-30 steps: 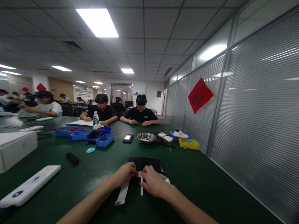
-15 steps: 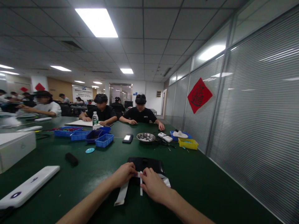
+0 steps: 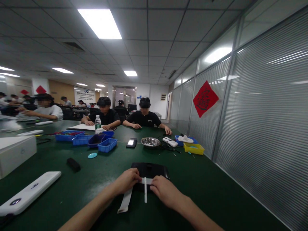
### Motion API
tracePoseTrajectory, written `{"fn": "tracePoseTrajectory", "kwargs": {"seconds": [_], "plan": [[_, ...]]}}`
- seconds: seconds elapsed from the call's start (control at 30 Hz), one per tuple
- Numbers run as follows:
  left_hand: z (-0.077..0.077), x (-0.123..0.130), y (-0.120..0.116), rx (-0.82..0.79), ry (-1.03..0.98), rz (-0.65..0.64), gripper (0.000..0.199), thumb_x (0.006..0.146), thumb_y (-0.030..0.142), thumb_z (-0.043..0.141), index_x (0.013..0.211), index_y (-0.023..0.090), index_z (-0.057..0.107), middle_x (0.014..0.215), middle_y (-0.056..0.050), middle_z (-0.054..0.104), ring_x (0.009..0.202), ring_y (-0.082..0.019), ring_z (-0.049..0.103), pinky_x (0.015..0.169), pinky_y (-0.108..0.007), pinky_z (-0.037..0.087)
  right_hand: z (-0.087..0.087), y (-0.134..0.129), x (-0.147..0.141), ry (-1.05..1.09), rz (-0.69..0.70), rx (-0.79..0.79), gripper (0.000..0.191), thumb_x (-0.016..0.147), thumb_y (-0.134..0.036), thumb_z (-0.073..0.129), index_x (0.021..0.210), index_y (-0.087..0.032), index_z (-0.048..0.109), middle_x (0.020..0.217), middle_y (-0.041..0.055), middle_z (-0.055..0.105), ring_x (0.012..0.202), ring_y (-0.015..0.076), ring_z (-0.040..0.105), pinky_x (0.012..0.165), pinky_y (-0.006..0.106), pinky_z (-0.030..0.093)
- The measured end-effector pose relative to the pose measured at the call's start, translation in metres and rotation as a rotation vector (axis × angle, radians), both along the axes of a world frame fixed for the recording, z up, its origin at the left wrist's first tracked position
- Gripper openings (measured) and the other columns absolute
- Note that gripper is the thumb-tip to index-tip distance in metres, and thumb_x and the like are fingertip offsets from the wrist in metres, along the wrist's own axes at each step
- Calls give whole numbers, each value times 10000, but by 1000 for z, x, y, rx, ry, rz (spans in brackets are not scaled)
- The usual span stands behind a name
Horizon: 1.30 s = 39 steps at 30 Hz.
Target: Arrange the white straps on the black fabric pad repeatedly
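My left hand [image 3: 129, 178] is closed in a pinch on a flat white strip [image 3: 146, 181], at its left side. The strip lies crosswise over the front of a black, shallow, glossy object [image 3: 154, 168] whose kind I cannot make out. My right hand [image 3: 165, 190] pinches the right part of the same strip. A narrow white strip [image 3: 145, 194] crosses it between the hands and hangs toward me. From under my left hand a wider white tail [image 3: 125, 201] runs down to the green table. The fingertips partly hide the strip's ends.
On the left are a white power bank-like device [image 3: 31, 192], a white box [image 3: 16, 154] and a black item [image 3: 73, 164]. Farther off stand blue trays [image 3: 107, 145], a metal bowl [image 3: 150, 142] and a yellow tray [image 3: 193, 148]. People sit across the table.
My right hand has shifted a little to the right along the white strip, exposing more of it. The whitish piece beside that hand no longer shows. My left hand has barely moved.
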<state>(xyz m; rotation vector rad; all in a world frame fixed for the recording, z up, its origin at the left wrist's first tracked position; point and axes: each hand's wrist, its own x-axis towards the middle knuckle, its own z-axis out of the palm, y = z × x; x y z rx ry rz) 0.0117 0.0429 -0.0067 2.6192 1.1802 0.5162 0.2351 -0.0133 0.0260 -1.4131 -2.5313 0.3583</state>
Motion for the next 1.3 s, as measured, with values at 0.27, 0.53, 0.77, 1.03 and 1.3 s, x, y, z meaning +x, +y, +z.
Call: {"fn": "tracePoseTrajectory", "kwargs": {"seconds": [0.27,0.53,0.77,1.03,1.3], "plan": [[-4,-12,10,-71,-40,-33,288,815,141,477,943,236,717,1054,-17,613,925,-125,576,850,-226,430,-7,13,44,85,-108,-30,378,930,-364,376,886,-169,697,995,66,635,872,173,590,774,283,437],[-3,-18,12,-168,-108,-2,244,781,180,518,896,228,728,1053,-8,621,912,-123,571,836,-230,441,-15,15,52,102,-112,0,312,903,-324,445,862,-172,714,1021,59,617,898,164,583,782,273,443],[-7,-21,20,-229,-137,88,193,738,239,553,840,185,708,945,-7,653,830,-137,595,751,-221,448,-19,22,59,161,-98,7,280,883,-310,464,849,-185,712,990,47,635,879,157,589,766,266,437],[-12,-101,58,-4,-17,561,257,848,318,445,829,155,643,849,-52,688,781,-165,614,668,-237,392,-24,53,75,325,-261,65,266,822,-259,506,970,-146,697,976,75,673,898,181,610,798,283,450],[-32,-143,73,23,124,785,135,818,258,500,848,160,587,942,-100,666,867,-209,616,699,-263,407,-24,90,45,297,-159,72,358,730,-215,606,1080,-178,672,1116,81,644,1027,203,584,889,287,434]]}}
